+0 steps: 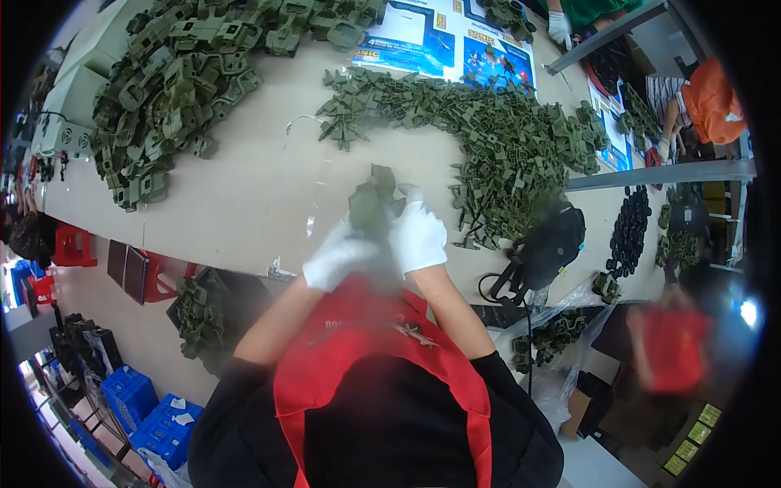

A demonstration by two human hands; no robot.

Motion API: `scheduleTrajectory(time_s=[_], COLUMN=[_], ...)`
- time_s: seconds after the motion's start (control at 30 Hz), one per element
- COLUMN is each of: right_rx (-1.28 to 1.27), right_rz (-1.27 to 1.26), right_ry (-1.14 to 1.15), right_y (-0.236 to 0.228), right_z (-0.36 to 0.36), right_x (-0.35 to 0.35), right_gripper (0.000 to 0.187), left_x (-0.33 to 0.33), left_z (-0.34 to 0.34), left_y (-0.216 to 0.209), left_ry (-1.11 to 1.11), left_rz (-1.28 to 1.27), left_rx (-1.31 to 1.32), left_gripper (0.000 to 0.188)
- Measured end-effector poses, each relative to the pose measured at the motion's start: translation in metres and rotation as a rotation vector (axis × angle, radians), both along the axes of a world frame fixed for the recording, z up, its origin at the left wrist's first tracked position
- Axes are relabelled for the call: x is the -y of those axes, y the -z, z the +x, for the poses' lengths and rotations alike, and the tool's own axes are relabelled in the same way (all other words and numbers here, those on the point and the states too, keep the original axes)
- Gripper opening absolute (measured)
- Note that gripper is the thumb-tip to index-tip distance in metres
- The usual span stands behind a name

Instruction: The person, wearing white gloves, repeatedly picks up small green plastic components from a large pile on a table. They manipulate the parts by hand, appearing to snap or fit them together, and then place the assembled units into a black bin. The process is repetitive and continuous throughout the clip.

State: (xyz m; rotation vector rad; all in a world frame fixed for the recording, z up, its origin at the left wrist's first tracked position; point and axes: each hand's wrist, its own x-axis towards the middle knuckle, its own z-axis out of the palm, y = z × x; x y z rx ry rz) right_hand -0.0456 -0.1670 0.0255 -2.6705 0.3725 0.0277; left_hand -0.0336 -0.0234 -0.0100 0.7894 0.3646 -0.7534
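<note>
One green plastic part (373,203) is held up over the worktop (244,179), near its front edge, between two white-gloved hands. The right hand (419,236) has its fingers closed on the part's right side; the left hand (338,256), blurred, grips it from the lower left. The part is blurred too, so its finer shape cannot be told.

Beyond it and to the right, a wide spread of small green pieces (508,154) curves across the worktop. To the left lies a heap of larger green parts (175,98), piled on one another. Printed cardboard (496,63) with blue pictures lies at the far side, just beyond the small pieces. A black bag-like object (553,248) sits near the right forearm, and past it are rows of dark oval pieces (630,232).

On the floor at lower left stand blue crates (167,427). At far right is a person in orange (714,102).
</note>
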Motion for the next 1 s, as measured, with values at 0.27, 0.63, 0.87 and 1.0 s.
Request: scheduleTrajectory(time_s=[0.27, 0.63, 0.87, 1.0], right_rx=[0.101, 0.098, 0.085, 0.051], right_rz=[0.149, -0.070, 0.121, 0.494], right_ry=[-0.236, -0.064, -0.179, 0.055], right_y=[-0.025, -0.031, -0.047, -0.060], right_z=[-0.005, -0.018, -0.014, -0.013], right_x=[0.010, -0.022, -0.019, -0.016], right_gripper=[0.032, 0.035, 0.033, 0.026], left_x=[-0.008, -0.020, -0.017, -0.023], left_z=[0.006, -0.017, -0.004, -0.009], left_y=[-0.023, -0.044, -0.054, -0.042], left_ry=[-0.108, 0.012, 0.002, -0.015], left_rz=[0.191, -0.035, 0.150, 0.181], left_rx=[0.359, 0.381, 0.399, 0.419], left_gripper=[0.082, 0.082, 0.082, 0.064])
